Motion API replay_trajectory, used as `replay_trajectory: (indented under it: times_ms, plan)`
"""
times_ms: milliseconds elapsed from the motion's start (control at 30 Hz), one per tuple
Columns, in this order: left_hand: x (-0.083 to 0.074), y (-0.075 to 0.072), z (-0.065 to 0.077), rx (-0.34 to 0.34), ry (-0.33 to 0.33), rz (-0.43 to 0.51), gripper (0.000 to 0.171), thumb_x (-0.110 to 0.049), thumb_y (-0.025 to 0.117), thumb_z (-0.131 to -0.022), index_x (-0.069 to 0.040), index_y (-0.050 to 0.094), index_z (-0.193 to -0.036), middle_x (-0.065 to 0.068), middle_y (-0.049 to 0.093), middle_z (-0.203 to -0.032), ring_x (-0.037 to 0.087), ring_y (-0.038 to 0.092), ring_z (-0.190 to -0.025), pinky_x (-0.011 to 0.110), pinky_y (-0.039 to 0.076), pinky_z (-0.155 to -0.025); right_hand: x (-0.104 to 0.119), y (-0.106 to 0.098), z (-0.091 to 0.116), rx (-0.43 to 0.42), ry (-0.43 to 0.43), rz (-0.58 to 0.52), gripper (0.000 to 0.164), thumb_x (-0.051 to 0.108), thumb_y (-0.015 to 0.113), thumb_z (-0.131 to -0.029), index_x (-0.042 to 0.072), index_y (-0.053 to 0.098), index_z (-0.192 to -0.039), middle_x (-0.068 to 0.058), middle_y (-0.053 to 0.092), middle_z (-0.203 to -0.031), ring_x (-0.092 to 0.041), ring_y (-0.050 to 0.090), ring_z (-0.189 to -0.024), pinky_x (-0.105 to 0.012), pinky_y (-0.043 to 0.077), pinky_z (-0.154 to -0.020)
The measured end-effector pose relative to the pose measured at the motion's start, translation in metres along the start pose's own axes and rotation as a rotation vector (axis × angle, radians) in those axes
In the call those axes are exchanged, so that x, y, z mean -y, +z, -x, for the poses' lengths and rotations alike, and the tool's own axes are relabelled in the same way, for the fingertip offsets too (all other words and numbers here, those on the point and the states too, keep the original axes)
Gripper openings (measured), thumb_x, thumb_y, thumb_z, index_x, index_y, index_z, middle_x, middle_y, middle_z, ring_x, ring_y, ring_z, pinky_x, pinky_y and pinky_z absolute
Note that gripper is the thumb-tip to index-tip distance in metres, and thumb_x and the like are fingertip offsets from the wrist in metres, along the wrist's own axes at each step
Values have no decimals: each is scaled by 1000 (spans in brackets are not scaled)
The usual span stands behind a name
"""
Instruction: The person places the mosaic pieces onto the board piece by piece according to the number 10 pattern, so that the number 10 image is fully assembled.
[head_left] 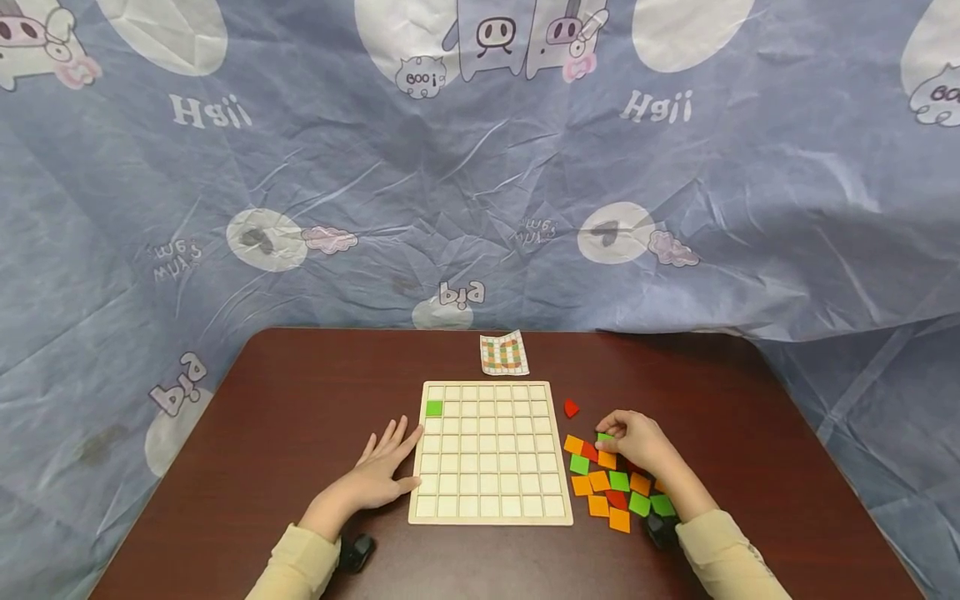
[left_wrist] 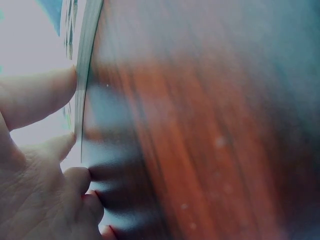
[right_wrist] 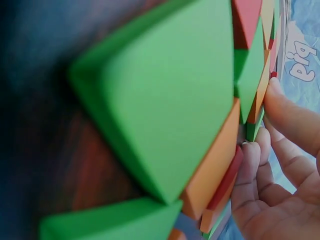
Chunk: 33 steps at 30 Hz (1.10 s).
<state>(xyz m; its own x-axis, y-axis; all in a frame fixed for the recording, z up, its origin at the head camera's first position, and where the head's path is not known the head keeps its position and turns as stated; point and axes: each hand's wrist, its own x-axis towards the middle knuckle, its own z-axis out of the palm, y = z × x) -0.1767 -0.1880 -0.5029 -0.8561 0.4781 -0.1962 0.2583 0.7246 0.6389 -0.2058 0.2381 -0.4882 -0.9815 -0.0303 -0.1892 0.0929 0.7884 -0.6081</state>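
Note:
A pale wooden grid board [head_left: 480, 524] lies flat on the table, with one green square tile [head_left: 434, 408] in a cell of its left column. My left hand [head_left: 378, 472] rests at the board's left side, fingers spread, its thumb and a fingertip touching the edge. The left wrist view shows this hand [left_wrist: 42, 185] against the board's rim [left_wrist: 86, 60]. Over the loose tiles on the right, my right hand [head_left: 637, 437] pinches a green square tile [head_left: 604, 437] between thumb and fingers. In the right wrist view the hand [right_wrist: 285, 175] is partly cut off.
Loose orange, green and red tiles [head_left: 598, 481] lie right of the board, some under my right hand. A red piece [head_left: 572, 408] sits apart, near the board's upper right. Behind the board lies a patterned card [head_left: 504, 354]. A printed cloth [head_left: 480, 183] hangs behind the table.

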Motion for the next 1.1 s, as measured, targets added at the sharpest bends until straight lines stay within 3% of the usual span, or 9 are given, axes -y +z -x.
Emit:
replay_trajectory:
  times_ms: [300, 667, 867, 1100]
  plan:
    - [-1, 0, -1, 10, -25, -27, 78, -39, 58, -98, -10, 18, -159, 22, 2, -164, 42, -4, -152, 63, -6, -119, 2, -1, 5, -17, -7, 27, 19, 14, 79, -83, 4, 68, -95, -5, 62, -86, -18, 54, -76, -32, 49, -70]
    - [-4, 0, -1, 2, -41, -46, 77, -27, 62, -96, -9, 20, -158, 23, 5, -164, 41, -1, -152, 63, -3, -120, 2, -2, 5, 12, -11, 50, 23, 16, 78, -85, 3, 64, -97, -6, 60, -87, -19, 53, -77, -34, 49, -69]
    - [-5, 0, 0, 3, -53, -54, 77, -28, 63, -96, -11, 21, -158, 20, 5, -165, 39, -2, -153, 63, -3, -120, 9, -4, 6, -3, -19, 4, 19, 19, 77, -85, 6, 65, -92, -3, 63, -82, -16, 55, -72, -29, 47, -64]
    - [-6, -2, 0, 4, -49, -72, 75, -27, 62, -97, -11, 21, -158, 21, 6, -164, 40, 0, -153, 63, -1, -120, 35, 2, 0, -49, -95, -96, 19, 21, 75, -88, 7, 66, -96, -4, 66, -86, -16, 63, -70, -28, 54, -64]
